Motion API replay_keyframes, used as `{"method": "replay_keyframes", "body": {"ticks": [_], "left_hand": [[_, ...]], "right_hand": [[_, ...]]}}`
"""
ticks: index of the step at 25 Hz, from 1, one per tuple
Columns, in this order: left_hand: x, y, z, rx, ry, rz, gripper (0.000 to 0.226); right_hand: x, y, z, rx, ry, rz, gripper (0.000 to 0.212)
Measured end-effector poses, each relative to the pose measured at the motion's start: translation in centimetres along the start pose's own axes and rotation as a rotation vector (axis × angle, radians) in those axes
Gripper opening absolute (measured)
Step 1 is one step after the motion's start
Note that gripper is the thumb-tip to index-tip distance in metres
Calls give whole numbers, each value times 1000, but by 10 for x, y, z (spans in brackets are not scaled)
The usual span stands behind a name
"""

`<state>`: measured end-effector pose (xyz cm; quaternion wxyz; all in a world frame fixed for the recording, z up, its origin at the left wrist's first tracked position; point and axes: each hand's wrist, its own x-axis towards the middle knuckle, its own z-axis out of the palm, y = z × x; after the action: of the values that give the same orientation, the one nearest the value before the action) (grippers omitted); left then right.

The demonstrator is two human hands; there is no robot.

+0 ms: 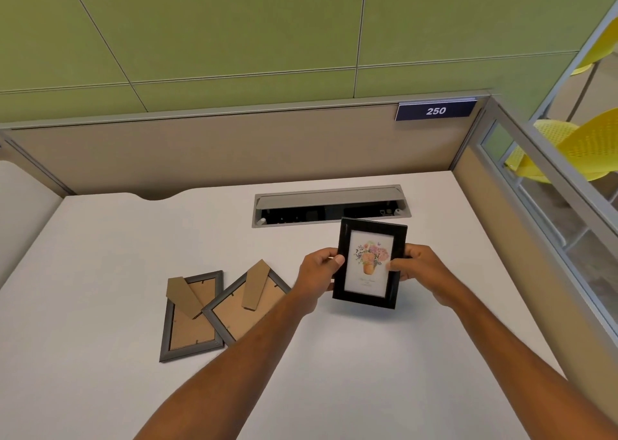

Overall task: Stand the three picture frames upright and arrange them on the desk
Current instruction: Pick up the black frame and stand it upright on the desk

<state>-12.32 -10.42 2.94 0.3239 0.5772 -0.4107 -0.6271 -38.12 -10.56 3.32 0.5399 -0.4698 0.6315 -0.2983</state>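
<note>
A black picture frame (370, 262) with a flower-pot print is held above the white desk (100, 239), its picture facing me. My left hand (317, 272) grips its left edge and my right hand (421, 269) grips its right edge. Two grey frames lie face down to the left, brown backs and cardboard stands showing. One grey frame (189, 326) lies furthest left. The other grey frame (240, 309) lies tilted beside it, touching it and partly hidden by my left forearm.
An open grey cable hatch (329, 205) is set into the desk just behind the black frame. Beige partition walls (234, 152) close the back and right sides, with a blue "250" sign (435, 110). Yellow chairs (575, 148) stand beyond the right glass panel.
</note>
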Motion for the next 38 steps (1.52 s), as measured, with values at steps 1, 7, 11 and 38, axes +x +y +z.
{"method": "replay_keyframes", "body": {"ticks": [1,7,11,38], "left_hand": [[1,1,3,-21,1,-3,19],[8,10,23,-98,-12,-6,18],[18,14,34,-113,-24,-4,21],[79,-11,43,-3,21,-50,41]], "right_hand": [[1,-1,-3,3,-7,4,27],[9,-4,-22,70,-4,31,26],[18,-7,-31,121,2,21,28],[62,4,-7,358,239,71,58]]}}
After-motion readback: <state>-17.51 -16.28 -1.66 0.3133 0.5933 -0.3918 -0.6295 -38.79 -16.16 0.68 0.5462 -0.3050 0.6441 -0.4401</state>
